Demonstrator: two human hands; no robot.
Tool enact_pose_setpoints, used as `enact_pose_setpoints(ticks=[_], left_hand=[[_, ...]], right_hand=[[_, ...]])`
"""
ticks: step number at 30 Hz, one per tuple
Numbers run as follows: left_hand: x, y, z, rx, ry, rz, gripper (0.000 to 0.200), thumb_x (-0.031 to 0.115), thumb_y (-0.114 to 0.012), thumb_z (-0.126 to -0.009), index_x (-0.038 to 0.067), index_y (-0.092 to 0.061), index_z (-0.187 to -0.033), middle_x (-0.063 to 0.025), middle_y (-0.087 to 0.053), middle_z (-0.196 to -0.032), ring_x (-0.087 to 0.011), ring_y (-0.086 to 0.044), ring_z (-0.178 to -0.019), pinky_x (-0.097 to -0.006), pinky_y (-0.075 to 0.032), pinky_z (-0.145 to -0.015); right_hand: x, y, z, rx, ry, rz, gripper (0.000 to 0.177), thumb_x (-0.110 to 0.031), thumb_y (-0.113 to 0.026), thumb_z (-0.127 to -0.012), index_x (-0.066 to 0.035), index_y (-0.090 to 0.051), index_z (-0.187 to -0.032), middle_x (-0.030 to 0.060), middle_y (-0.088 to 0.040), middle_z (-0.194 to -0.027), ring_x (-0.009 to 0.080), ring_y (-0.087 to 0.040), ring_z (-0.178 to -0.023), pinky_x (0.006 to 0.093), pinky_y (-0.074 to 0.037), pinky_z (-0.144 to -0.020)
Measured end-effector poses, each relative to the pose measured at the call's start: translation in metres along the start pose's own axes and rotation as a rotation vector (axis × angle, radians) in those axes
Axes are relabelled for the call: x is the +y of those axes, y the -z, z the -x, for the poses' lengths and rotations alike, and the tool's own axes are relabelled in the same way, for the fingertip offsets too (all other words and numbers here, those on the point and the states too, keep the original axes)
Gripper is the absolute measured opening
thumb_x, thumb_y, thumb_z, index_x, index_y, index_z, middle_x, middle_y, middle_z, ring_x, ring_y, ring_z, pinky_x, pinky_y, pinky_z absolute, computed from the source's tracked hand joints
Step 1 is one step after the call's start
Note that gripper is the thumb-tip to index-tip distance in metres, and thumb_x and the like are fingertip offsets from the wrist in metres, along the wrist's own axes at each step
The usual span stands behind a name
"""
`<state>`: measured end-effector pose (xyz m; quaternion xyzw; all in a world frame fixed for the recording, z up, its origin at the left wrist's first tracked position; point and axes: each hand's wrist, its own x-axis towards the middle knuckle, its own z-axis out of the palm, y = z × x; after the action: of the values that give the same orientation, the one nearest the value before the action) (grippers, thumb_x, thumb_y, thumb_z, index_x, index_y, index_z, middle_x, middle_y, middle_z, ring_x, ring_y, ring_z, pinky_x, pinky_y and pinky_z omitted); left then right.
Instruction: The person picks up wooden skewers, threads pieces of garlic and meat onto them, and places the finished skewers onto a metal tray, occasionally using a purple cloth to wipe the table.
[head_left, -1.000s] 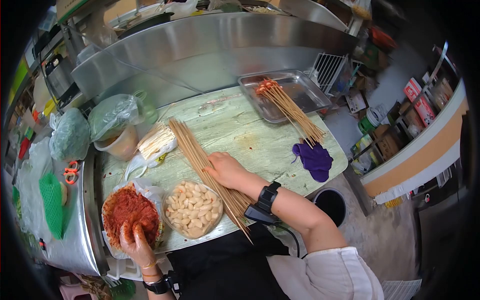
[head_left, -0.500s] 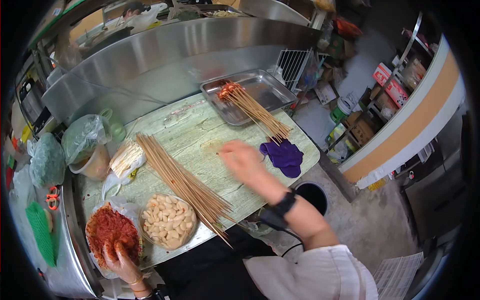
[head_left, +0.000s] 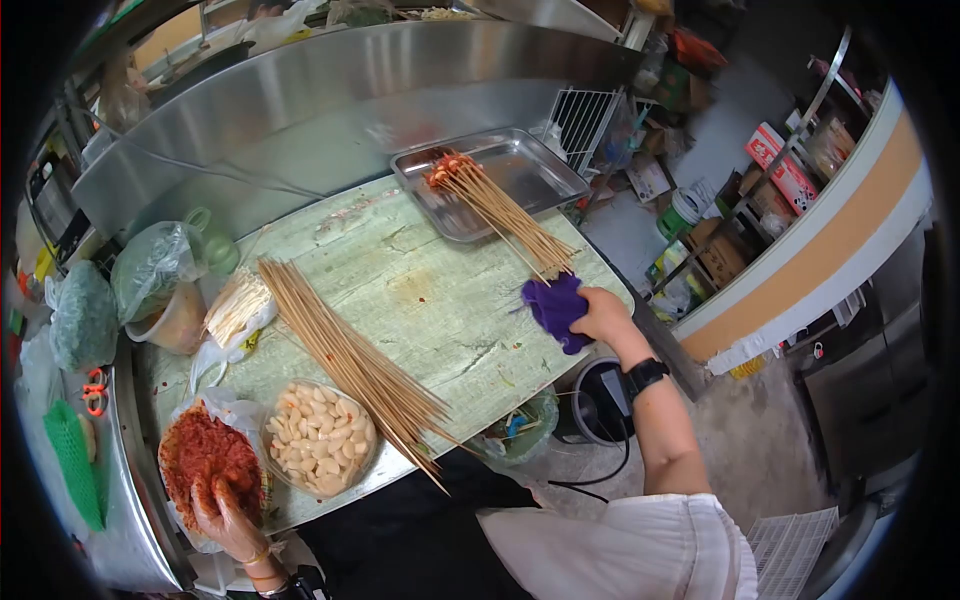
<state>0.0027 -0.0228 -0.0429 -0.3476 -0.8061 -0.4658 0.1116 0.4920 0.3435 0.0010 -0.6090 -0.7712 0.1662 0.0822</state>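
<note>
- The left hand point(head_left: 228, 520) has its fingertips sunk in coarse red paste point(head_left: 210, 442) filling a round bowl at the table's near left corner. The fingers look slightly spread; the paste hides whether they close on anything. A sideways push could tip the bowl, since it sits by the edge.
- Just beside it stands a round clear bowl of pale peeled cloves point(head_left: 320, 440), heaped near the rim. A knock from the left wrist could spill some.
- A loose bundle of long tan wooden skewers point(head_left: 350, 360) slants toward the near edge, several ends poking past it. The person's body, leaning in, could catch those ends and scatter them.
- A shallow rectangular steel tray point(head_left: 550, 178) holds 1 bunch of skewers with reddish pieces point(head_left: 480, 195), their bare ends projecting over its near rim toward the cloth. Pulling the cloth could drag those ends askew.
- The right hand point(head_left: 605, 318) is at the right side of a crumpled purple cloth point(head_left: 552, 310) on the table's right edge. The thumb overlaps it; I cannot tell whether the fingers are clamped. A loose hold could drop it toward the black bin point(head_left: 600, 400) below.
</note>
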Motion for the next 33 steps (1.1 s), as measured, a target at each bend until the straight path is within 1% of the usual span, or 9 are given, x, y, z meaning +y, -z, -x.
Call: enact_pose_setpoints(ticks=[3, 5, 6, 11, 17, 23, 26, 29, 33], left_hand=[[0.025, -0.004, -0.001, 0.042, 0.223, 0.267, 0.034, 0.010, -0.057, -0.089, -0.007, -0.049, -0.118, -0.0140, -0.055, -0.116, -0.0210, -0.052, -0.101, -0.0329, -0.040, -0.093], [0.021, -0.001, 0.001, 0.049, 0.308, 0.304, 0.036, 0.011, -0.059, -0.088, -0.008, -0.053, -0.117, -0.0159, -0.056, -0.119, -0.0243, -0.052, -0.107, -0.0338, -0.039, -0.095], [0.029, 0.004, -0.002, 0.003, 0.255, 0.158, 0.034, 0.011, -0.059, -0.087, -0.008, -0.054, -0.115, -0.0153, -0.057, -0.118, -0.0236, -0.053, -0.106, -0.0340, -0.040, -0.095], [0.059, 0.009, -0.010, -0.053, 0.250, 0.203, 0.026, 0.011, -0.055, -0.087, -0.006, -0.056, -0.106, -0.0109, -0.060, -0.103, -0.0202, -0.054, -0.095, -0.0317, -0.042, -0.088], [0.062, 0.006, -0.011, -0.017, 0.271, 0.256, 0.017, 0.005, -0.055, -0.083, -0.005, -0.061, -0.096, -0.0122, -0.063, -0.095, -0.0201, -0.058, -0.085, -0.0310, -0.046, -0.079], [0.049, 0.007, -0.005, -0.028, 0.314, 0.222, 0.019, 0.004, -0.054, -0.086, -0.003, -0.057, -0.103, -0.0102, -0.060, -0.099, -0.0176, -0.056, -0.090, -0.0298, -0.044, -0.082], [0.071, 0.014, -0.012, -0.078, 0.192, -0.119, 0.025, 0.010, -0.070, -0.077, -0.004, -0.062, -0.095, -0.0237, -0.047, -0.119, -0.0343, -0.045, -0.112, -0.0410, -0.034, -0.098], [0.055, 0.004, -0.004, -0.033, 0.313, 0.204, 0.019, 0.004, -0.054, -0.085, -0.003, -0.058, -0.102, -0.0106, -0.061, -0.099, -0.0179, -0.056, -0.088, -0.0298, -0.044, -0.081], [0.060, 0.004, -0.007, -0.039, 0.330, 0.201, 0.018, 0.003, -0.054, -0.084, -0.004, -0.059, -0.099, -0.0108, -0.061, -0.097, -0.0179, -0.056, -0.086, -0.0294, -0.045, -0.079]], right_hand=[[0.005, 0.011, 0.032, 0.180, -0.087, 0.062, 0.053, -0.019, -0.073, -0.052, -0.006, -0.064, -0.103, 0.0145, -0.060, -0.101, 0.0326, -0.057, -0.101, 0.0373, -0.047, -0.086], [0.016, 0.019, 0.049, 0.434, 0.208, -0.126, 0.058, -0.014, -0.070, -0.051, 0.000, -0.060, -0.106, 0.0132, -0.057, -0.109, 0.0290, -0.055, -0.105, 0.0339, -0.043, -0.092], [-0.012, 0.037, 0.064, 0.326, 0.122, -0.781, 0.071, -0.013, -0.070, -0.050, 0.000, -0.052, -0.118, 0.0101, -0.055, -0.116, 0.0243, -0.054, -0.108, 0.0320, -0.043, -0.094], [-0.118, 0.086, 0.047, 0.259, 0.285, -1.296, 0.077, -0.013, -0.072, -0.057, -0.001, -0.044, -0.128, 0.0106, -0.057, -0.117, 0.0244, -0.059, -0.103, 0.0357, -0.046, -0.092], [-0.230, 0.035, -0.137, 0.176, 0.664, -0.882, 0.060, 0.007, -0.059, -0.066, -0.006, -0.048, -0.124, 0.0090, -0.059, -0.110, 0.0214, -0.058, -0.099, 0.0312, -0.046, -0.087], [-0.315, -0.047, -0.245, 0.157, 0.000, 0.006, 0.049, -0.021, -0.065, -0.074, -0.005, -0.055, -0.119, 0.0192, -0.050, -0.126, 0.0347, -0.050, -0.115, 0.0416, -0.044, -0.094], [-0.297, -0.139, -0.329, 0.132, 0.103, 0.026, 0.058, -0.032, -0.067, -0.071, -0.006, -0.054, -0.121, 0.0173, -0.048, -0.128, 0.0347, -0.044, -0.121, 0.0403, -0.038, -0.101], [-0.316, -0.126, -0.311, 0.033, 0.130, -0.091, 0.062, -0.037, -0.065, -0.069, -0.008, -0.054, -0.123, 0.0176, -0.050, -0.126, 0.0346, -0.043, -0.121, 0.0413, -0.037, -0.101], [-0.326, -0.134, -0.292, -0.026, 0.457, -0.176, 0.055, -0.036, -0.066, -0.065, -0.018, -0.060, -0.117, 0.0150, -0.055, -0.120, 0.0339, -0.048, -0.115, 0.0399, -0.039, -0.099]])
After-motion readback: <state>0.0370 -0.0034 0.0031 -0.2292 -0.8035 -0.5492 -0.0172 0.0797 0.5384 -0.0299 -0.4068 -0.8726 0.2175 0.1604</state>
